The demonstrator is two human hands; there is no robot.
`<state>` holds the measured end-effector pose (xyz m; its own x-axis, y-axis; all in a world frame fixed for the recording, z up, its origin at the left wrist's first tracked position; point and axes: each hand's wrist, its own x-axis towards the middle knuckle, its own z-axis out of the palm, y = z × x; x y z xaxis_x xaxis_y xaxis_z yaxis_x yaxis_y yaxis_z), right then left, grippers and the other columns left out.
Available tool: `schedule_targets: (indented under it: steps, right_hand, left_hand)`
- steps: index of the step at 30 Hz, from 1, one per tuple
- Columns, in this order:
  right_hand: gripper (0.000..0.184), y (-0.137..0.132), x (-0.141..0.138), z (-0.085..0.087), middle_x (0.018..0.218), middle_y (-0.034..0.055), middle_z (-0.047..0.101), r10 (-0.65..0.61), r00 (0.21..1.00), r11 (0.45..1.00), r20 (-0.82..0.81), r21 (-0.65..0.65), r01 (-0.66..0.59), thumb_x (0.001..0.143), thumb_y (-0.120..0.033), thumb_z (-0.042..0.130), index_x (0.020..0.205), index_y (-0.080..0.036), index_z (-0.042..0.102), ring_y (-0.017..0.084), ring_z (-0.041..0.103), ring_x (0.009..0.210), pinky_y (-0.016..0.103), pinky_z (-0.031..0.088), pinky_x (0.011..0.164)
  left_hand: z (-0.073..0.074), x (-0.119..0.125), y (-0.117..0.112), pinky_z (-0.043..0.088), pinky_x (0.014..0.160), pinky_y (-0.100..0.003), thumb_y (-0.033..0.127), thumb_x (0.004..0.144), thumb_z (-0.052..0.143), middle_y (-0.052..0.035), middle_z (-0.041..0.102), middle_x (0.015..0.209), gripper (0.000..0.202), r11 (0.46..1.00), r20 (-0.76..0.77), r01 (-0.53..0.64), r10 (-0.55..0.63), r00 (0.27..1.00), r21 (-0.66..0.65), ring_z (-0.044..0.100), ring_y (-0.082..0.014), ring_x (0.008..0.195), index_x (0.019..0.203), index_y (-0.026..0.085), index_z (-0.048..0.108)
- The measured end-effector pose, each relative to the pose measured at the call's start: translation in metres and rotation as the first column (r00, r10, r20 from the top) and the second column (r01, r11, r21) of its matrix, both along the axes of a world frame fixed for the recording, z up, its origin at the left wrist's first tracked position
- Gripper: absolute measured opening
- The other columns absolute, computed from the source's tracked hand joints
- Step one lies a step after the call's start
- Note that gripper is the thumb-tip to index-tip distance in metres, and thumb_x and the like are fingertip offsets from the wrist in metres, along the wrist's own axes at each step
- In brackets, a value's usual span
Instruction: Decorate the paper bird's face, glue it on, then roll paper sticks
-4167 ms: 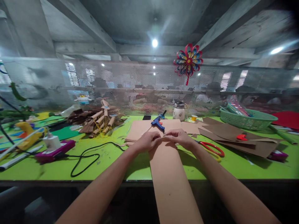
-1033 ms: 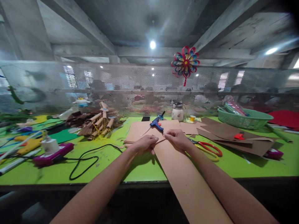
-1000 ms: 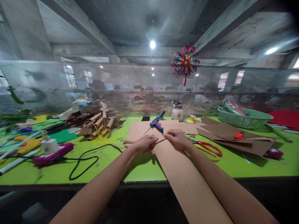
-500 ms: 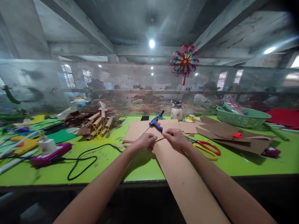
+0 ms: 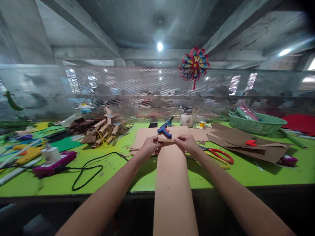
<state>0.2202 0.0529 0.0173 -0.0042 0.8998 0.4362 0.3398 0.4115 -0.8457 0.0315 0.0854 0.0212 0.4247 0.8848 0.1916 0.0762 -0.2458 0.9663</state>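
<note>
A long tan paper strip (image 5: 172, 183) runs from the green table (image 5: 49, 183) toward me and hangs over its front edge. My left hand (image 5: 150, 145) pinches the strip's far left corner. My right hand (image 5: 187, 143) pinches the far right corner, where the end looks folded over. A blue glue gun (image 5: 164, 130) lies on a stack of tan sheets (image 5: 145, 136) just beyond my fingers. Red-handled scissors (image 5: 218, 155) lie right of my right hand.
A black cable (image 5: 86, 170) runs to a purple device (image 5: 52, 164) at the left. Brown paper rolls (image 5: 103, 126) are piled at the back left. A green basket (image 5: 258, 124) and dark brown sheets (image 5: 246, 142) sit at the right. A mesh screen (image 5: 137, 88) backs the table.
The strip has swung from slanting to the right back to straight in front of me. Both hands have shifted to its two far corners, with the end lifted slightly.
</note>
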Motion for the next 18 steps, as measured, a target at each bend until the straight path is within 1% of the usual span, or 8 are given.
schedule_targets:
  steps: [2,4,6,9,11,13,15,18]
  right_hand:
    - [0.030,-0.002,0.001,0.002,0.049,-0.0034,0.045,0.057,0.997,0.995,-0.043,-0.083,-0.060,0.068,-0.041,0.058,0.072,-0.011,0.063,0.007,0.036,0.043,0.019,0.028,0.041]
    - [0.034,-0.004,0.002,0.004,0.047,-0.0048,0.041,0.099,0.993,0.986,-0.064,-0.129,-0.107,0.066,-0.042,0.060,0.075,-0.010,0.064,0.006,0.032,0.041,0.019,0.025,0.039]
    - [0.035,-0.004,0.003,0.003,0.048,-0.0049,0.040,0.137,0.988,0.979,-0.069,-0.142,-0.146,0.065,-0.043,0.061,0.077,-0.009,0.064,0.005,0.030,0.041,0.018,0.024,0.039]
    - [0.035,-0.002,0.005,0.001,0.048,-0.0049,0.041,0.164,0.985,0.976,-0.054,-0.139,-0.170,0.066,-0.041,0.061,0.078,-0.008,0.065,0.004,0.030,0.042,0.018,0.024,0.039]
    - [0.034,-0.001,0.006,-0.001,0.046,-0.0053,0.040,0.166,0.986,0.977,-0.032,-0.130,-0.169,0.067,-0.041,0.060,0.078,-0.008,0.064,0.005,0.030,0.041,0.018,0.024,0.039]
    - [0.033,0.000,0.006,-0.002,0.045,-0.0056,0.039,0.156,0.988,0.980,-0.012,-0.121,-0.156,0.068,-0.041,0.059,0.076,-0.009,0.064,0.005,0.031,0.041,0.018,0.025,0.039]
    - [0.033,0.000,0.006,-0.002,0.046,-0.0053,0.040,0.124,0.992,0.988,0.016,-0.099,-0.122,0.069,-0.041,0.057,0.075,-0.010,0.064,0.005,0.032,0.041,0.018,0.026,0.039]
    - [0.031,0.001,0.006,-0.002,0.051,-0.0023,0.048,0.055,0.992,0.998,0.117,-0.008,-0.054,0.071,-0.039,0.055,0.073,-0.011,0.065,0.007,0.038,0.045,0.019,0.030,0.042]
  left_hand:
    - [0.002,-0.001,0.000,0.026,0.038,-0.018,0.020,0.065,0.060,0.0061,0.045,0.045,0.026,0.997,-0.015,-0.017,0.019,1.000,0.070,0.036,-0.0055,0.035,0.090,0.013,0.059]
    - [0.003,-0.002,0.001,0.025,0.038,-0.018,0.018,0.065,0.058,0.0057,0.047,0.045,0.029,0.994,-0.029,-0.010,0.013,0.999,0.112,0.035,-0.0050,0.036,0.093,0.014,0.062]
    - [0.002,-0.004,0.002,0.024,0.038,-0.017,0.016,0.064,0.056,0.0047,0.047,0.047,0.025,0.994,-0.034,0.009,-0.006,0.999,0.109,0.034,-0.0043,0.037,0.088,0.014,0.064]
    - [0.000,-0.007,0.004,0.023,0.037,-0.017,0.014,0.062,0.054,0.0047,0.046,0.046,0.021,0.999,-0.041,0.009,-0.007,0.999,0.048,0.033,-0.0041,0.036,0.081,0.013,0.064]
    - [0.001,-0.008,0.004,0.024,0.037,-0.017,0.015,0.061,0.055,0.0049,0.045,0.046,0.021,1.000,-0.049,0.021,-0.020,0.999,0.020,0.035,-0.0045,0.036,0.080,0.013,0.063]
    - [0.003,-0.010,0.003,0.027,0.038,-0.017,0.017,0.061,0.056,0.0042,0.047,0.049,0.021,0.998,-0.053,0.065,-0.065,0.996,0.010,0.037,-0.0045,0.037,0.081,0.013,0.062]
    - [0.006,-0.010,0.001,0.030,0.039,-0.017,0.023,0.065,0.057,0.0032,0.050,0.054,0.020,0.994,-0.041,0.107,-0.107,0.993,0.008,0.039,-0.0043,0.037,0.082,0.013,0.061]
    - [0.006,-0.009,-0.001,0.031,0.037,-0.017,0.036,0.069,0.058,0.0043,0.046,0.052,0.024,0.998,-0.013,0.062,-0.062,0.998,0.012,0.039,-0.0045,0.036,0.077,0.014,0.056]
